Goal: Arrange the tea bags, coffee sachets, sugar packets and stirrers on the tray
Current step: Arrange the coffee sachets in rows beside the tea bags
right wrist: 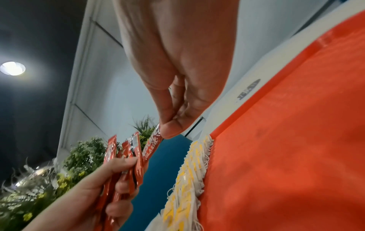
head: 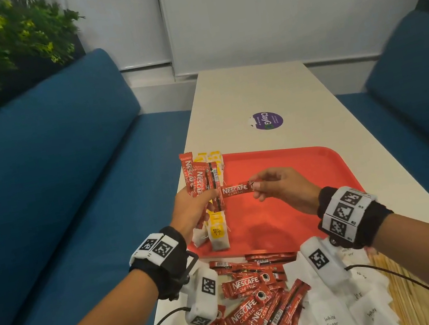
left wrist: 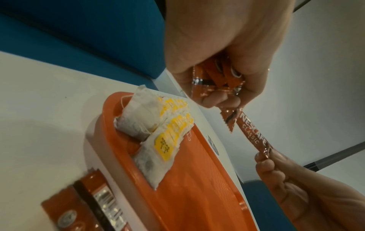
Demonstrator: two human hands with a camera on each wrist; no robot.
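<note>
Our left hand [head: 191,209] grips a bundle of coffee sachets [head: 201,182] above the tray [head: 308,163]'s left edge; our right hand [head: 284,188] pinches one sachet [head: 235,189] toward it; we should align ends squarely before tucking it in, above the tea bags [head: 218,233].

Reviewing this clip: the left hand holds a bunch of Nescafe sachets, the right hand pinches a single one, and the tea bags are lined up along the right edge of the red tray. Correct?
Not quite. The tea bags are lined up along the left edge of the red tray, as the head view shows. The rest stands: the left hand holds a bunch of Nescafe sachets, and the right hand pinches a single one.
</note>
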